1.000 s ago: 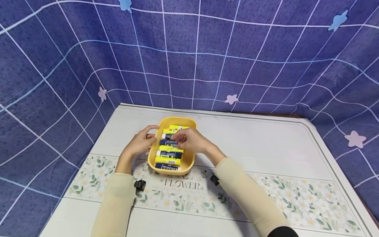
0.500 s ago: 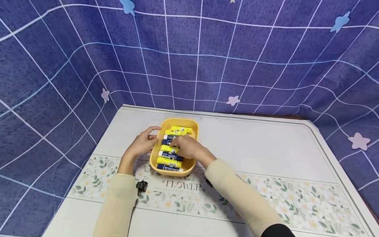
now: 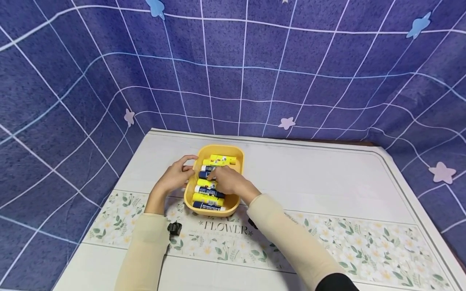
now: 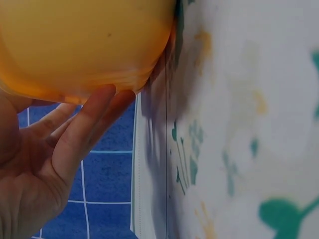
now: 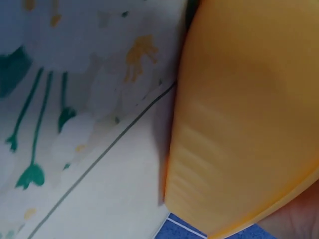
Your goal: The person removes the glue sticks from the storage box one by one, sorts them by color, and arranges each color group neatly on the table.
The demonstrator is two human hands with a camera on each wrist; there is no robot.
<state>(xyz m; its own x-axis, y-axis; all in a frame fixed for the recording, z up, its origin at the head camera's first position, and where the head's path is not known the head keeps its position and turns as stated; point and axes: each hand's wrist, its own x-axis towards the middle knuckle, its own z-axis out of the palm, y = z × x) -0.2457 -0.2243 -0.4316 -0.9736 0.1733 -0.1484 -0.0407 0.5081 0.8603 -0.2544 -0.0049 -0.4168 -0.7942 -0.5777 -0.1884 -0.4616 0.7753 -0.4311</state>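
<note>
A yellow plastic basket (image 3: 233, 207) stands on the table with several glue sticks lying crosswise in a column inside it. Some are yellow, such as one glue stick (image 3: 208, 199) near the front; others are dark blue with white ends. My right hand (image 3: 230, 180) reaches in over the right rim, its fingers curled down onto a dark blue glue stick (image 3: 204, 174) mid-column and covering its right part. At the basket's left side is my left hand (image 3: 175, 174), fingertips against the outer wall. In the left wrist view its fingers (image 4: 82, 132) extend to the basket's underside edge.
The table wears a white cover (image 3: 313, 178) with a floral band (image 3: 371, 242) and printed lettering. Blue grid-patterned curtains (image 3: 225, 81) hang behind and at both sides. A small black device (image 3: 174, 228) sits at the left wrist.
My right hand has moved down and slightly toward the front, from over a white-ended glue stick to lower among the sticks. My left hand has stayed at the basket's side.
</note>
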